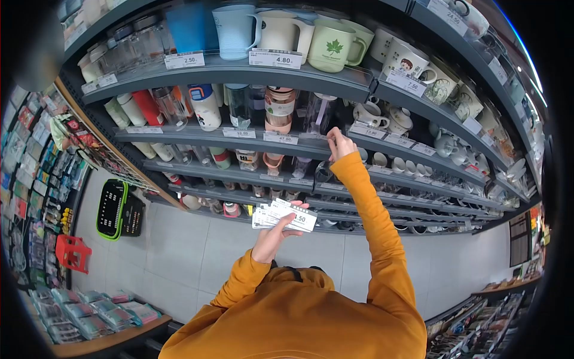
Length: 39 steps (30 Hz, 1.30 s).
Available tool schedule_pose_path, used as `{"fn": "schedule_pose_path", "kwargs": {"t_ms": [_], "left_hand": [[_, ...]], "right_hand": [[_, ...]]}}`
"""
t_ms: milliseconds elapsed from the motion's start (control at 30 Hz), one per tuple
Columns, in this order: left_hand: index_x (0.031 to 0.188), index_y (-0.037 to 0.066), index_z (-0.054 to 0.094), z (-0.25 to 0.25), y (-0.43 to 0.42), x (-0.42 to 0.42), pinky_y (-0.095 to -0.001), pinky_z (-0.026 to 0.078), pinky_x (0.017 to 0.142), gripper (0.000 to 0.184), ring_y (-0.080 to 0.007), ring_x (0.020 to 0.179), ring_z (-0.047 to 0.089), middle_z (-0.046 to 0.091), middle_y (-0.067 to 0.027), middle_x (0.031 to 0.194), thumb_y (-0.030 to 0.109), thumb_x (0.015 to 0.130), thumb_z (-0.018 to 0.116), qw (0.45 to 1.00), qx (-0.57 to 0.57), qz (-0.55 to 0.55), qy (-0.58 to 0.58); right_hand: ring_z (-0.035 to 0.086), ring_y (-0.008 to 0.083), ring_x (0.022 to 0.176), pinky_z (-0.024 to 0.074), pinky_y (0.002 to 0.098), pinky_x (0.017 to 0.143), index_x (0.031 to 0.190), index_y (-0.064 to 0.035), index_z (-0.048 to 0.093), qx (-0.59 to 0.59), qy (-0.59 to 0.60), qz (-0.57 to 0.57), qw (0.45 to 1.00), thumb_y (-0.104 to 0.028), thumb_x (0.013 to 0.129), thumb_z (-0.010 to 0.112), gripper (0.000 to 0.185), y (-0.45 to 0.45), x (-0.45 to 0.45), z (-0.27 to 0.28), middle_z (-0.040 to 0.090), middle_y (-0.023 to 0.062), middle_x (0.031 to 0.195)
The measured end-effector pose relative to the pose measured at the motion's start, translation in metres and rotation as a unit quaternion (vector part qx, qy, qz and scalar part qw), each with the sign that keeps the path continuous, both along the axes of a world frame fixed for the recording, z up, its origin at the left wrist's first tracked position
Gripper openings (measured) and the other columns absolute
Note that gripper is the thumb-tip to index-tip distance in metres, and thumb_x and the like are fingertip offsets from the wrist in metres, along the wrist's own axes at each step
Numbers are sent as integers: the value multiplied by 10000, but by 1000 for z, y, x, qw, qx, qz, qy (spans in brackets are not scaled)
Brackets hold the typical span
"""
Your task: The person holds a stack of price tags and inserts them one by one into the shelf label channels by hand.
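Note:
My left hand (276, 232) is closed around a fanned stack of white price tags (284, 215), held in front of my body with the thumb on top. The front tag has a printed price that ends in "50". My right hand (341, 145) is stretched up to the front edge of a middle shelf, its fingers curled together at the label rail (315, 137). Whatever those fingers pinch, if anything, cannot be made out. Left of it on the rail sits a price label (280, 138) below a pink-lidded bottle (279, 110). White cups (371, 115) stand to its right.
Above, mugs and pitchers such as a green leaf mug (329, 46) line a shelf (209, 67). Lower shelves carry more bottles and cups. On the floor at left stand a black-and-green basket (119, 210) and a red basket (74, 253). A display of packets (89, 314) is at lower left.

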<state>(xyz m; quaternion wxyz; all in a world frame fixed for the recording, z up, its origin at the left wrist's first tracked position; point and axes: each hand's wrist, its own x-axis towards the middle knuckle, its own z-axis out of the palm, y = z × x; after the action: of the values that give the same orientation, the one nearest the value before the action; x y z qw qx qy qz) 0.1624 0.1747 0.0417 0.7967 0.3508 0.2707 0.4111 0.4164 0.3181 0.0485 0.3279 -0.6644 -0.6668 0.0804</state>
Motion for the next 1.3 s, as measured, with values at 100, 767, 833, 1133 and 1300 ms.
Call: {"fn": "schedule_pose_path", "kwargs": {"t_ms": [100,767,833,1133,1300], "left_hand": [[1317,52,473,0,12,-6,-273,528,776,368,-146,1020,618,571,-99,1287,156,964,490,1000,2,-12,2],[1295,43,474,-5,33,-19,-276,509,760,354,-156,1015,622,565,-129,1298,157,960,500,999,-27,-43,-11],[1292,43,475,-4,32,-19,-279,508,762,352,-159,1015,623,566,-129,1295,156,960,500,999,-25,-44,-6],[1278,38,484,-3,28,-17,-267,517,745,338,-156,993,630,572,-134,1283,145,958,499,998,-24,-49,-15],[1280,34,484,-2,25,-18,-269,516,744,340,-158,996,631,573,-134,1283,144,958,497,998,-27,-49,-11]], "right_hand": [[632,198,505,475,313,487,978,-60,520,31,24,-4,999,-114,939,535,68,2,0,-7,661,113,841],[617,408,728,488,482,633,972,-119,567,129,-63,-131,981,-201,885,538,122,5,-20,-28,646,110,926],[614,416,733,487,485,634,961,-117,560,137,-25,-133,981,-203,892,526,115,7,-22,-25,641,112,912],[619,389,718,479,484,622,963,-130,560,174,16,-143,974,-196,906,495,109,15,-26,-42,638,102,881],[621,365,694,481,460,621,968,-122,579,160,-12,-176,971,-174,912,488,118,13,-31,-38,631,90,920]]}}
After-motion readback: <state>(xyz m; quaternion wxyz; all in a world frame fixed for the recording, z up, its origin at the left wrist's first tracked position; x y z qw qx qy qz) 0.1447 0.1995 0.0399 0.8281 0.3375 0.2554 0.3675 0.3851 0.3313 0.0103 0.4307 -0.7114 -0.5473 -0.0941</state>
